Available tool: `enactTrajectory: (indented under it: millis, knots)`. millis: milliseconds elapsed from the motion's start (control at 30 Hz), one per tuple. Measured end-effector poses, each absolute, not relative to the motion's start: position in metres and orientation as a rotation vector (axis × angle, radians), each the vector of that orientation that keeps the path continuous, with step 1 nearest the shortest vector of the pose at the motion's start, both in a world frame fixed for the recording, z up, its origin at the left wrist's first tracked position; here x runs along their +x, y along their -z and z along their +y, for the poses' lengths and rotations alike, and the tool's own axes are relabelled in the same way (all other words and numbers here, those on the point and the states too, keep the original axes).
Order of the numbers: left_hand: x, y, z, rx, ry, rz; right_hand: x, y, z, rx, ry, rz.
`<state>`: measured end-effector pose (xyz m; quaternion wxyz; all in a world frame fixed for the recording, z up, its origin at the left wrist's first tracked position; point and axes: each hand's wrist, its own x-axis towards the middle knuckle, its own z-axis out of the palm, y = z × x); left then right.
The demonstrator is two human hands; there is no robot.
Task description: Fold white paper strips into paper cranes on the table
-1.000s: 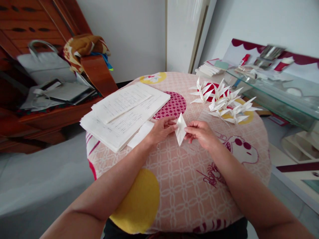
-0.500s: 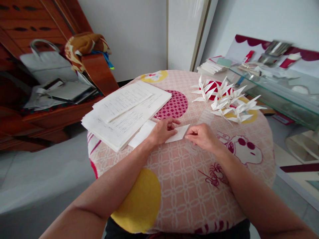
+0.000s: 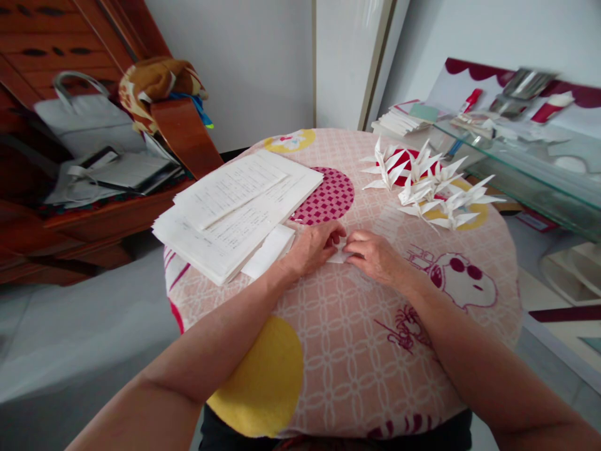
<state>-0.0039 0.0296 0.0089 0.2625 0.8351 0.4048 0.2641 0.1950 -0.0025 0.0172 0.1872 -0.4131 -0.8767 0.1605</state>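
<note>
A small piece of folded white paper [image 3: 336, 255] lies on the patterned tablecloth, mostly covered by my fingers. My left hand [image 3: 315, 248] is closed on its left side, with the fingers curled inward. From the right, my right hand [image 3: 373, 254] pinches the paper's other side, and the two hands almost touch. Partly under my left wrist is a white paper strip [image 3: 268, 252]. Beyond it rests a stack of written sheets [image 3: 220, 216]. Several white paper cranes [image 3: 425, 185] stand grouped at the table's far right.
The round table [image 3: 347, 351] wears a pink cloth. Close to its right edge is a glass shelf [image 3: 526, 175] with cups and papers, beside a paper pile [image 3: 404, 119]. A wooden bench [image 3: 113, 213] at left carries a grey bag [image 3: 89, 122] and a laptop-like slab [image 3: 136, 172].
My right hand has moved left, closer to my left hand. The white paper, which showed a pointed right end before, is now mostly hidden between my fingers.
</note>
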Motion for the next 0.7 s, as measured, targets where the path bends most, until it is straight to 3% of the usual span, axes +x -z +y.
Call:
enactTrajectory:
  millis: [700]
  knots:
    - [-0.011,-0.017,0.011,2.493,-0.585,1.082,0.199,-0.011,0.002,-1.042,-0.341,-2.509]
